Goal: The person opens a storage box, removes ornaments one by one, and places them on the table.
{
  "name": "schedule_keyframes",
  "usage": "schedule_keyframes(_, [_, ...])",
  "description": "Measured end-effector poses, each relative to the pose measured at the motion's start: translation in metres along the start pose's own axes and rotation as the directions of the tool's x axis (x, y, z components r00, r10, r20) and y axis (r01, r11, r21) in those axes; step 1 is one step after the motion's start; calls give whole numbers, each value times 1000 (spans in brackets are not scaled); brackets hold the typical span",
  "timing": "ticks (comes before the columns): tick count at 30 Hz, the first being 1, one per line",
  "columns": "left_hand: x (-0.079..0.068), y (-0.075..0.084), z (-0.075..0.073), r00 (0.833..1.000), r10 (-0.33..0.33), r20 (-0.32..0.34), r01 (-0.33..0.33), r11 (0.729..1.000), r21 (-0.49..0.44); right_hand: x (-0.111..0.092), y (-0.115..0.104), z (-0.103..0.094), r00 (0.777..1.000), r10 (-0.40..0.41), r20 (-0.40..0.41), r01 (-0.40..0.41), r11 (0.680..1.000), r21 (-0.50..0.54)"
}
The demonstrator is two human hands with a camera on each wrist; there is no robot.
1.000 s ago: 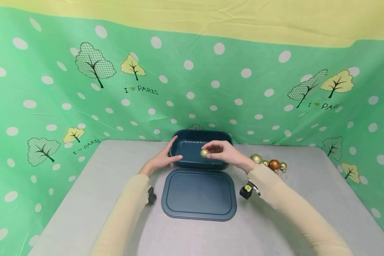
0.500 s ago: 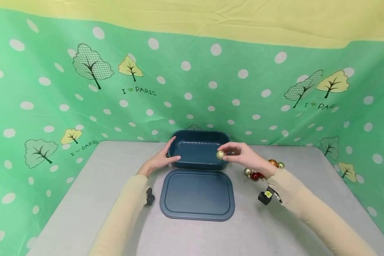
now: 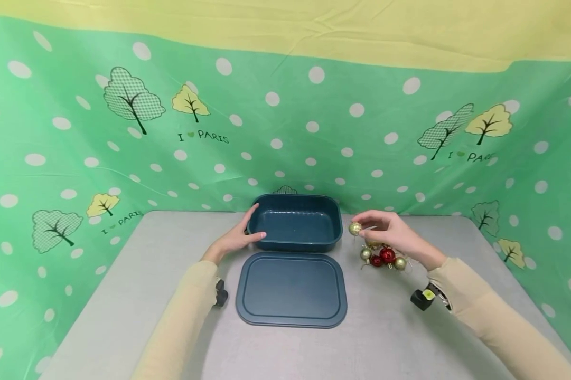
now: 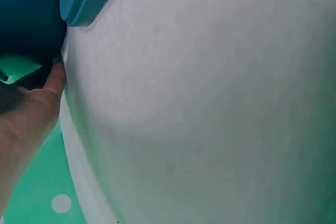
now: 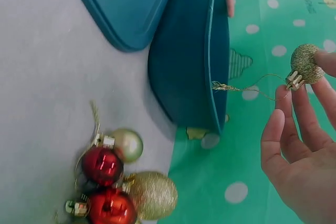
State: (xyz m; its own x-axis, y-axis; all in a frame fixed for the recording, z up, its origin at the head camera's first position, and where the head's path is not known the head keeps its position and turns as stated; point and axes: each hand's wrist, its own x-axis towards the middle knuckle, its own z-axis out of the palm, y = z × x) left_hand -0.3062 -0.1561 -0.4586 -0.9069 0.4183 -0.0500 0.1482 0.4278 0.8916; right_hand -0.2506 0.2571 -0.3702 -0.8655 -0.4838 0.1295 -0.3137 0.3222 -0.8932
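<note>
In the head view, my right hand (image 3: 393, 234) pinches a gold glitter Christmas bauble (image 3: 354, 228) between thumb and fingers, just right of the dark blue box (image 3: 335, 244). A gold cord loop (image 5: 254, 87) trails from its cap across the box rim in the right wrist view. My left hand (image 3: 233, 238) rests against the box's left end, thumb and fingers spread apart. In front of the box lies a blue lid (image 3: 291, 289), flat on the table. Below the right hand are several baubles, including a red bauble (image 3: 387, 254) and a pale gold bauble (image 3: 365, 254).
The grey table (image 3: 285, 353) ends at a green curtain (image 3: 247, 95) close behind the box. A larger gold bauble (image 5: 152, 195) lies among the cluster, its cords loose on the table. Black wrist cameras are strapped on both arms.
My right hand has carried the gold bauble rightward, from over the box to beyond its right end. More of the loose baubles now show below it. The left hand stays at the box.
</note>
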Motion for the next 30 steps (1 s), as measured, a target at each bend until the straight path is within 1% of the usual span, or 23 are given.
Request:
schedule_keyframes(2, [0, 0, 0, 1000, -3, -1, 3, 1000, 1, -5, 1, -4, 1000, 0, -16, 0, 1000, -8])
schedule_keyframes(3, [2, -4, 1, 1000, 0, -8, 0, 1000, 7, -8, 2, -6, 1000, 0, -26, 0, 1000, -19])
schedule_keyframes(8, [2, -3, 1, 1000, -1, -9, 1, 1000, 13, -22, 7, -15, 997, 7, -72, -10, 999, -47])
schedule_keyframes(12, [2, -4, 0, 1000, 2, -6, -2, 1000, 15, -32, 14, -23, 994, 26, -107, -32, 998, -59])
schedule_keyframes(16, [2, -5, 1, 1000, 3, -7, -3, 1000, 14, -41, 21, -32, 990, 27, -138, -39, 996, -83])
schedule_keyframes(21, [1, -3, 1, 1000, -4, -7, 4, 1000, 21, -52, 30, -43, 983, 45, -179, -66, 991, -116])
schedule_keyframes(26, [1, -3, 1, 1000, 1, -1, -1, 1000, 14, -64, 40, -53, 977, 50, -209, -78, 989, -129])
schedule_keyframes(30, [-1, -3, 0, 1000, 5, -5, -5, 1000, 7, -73, 50, -57, 969, 89, -229, -122, 983, -135])
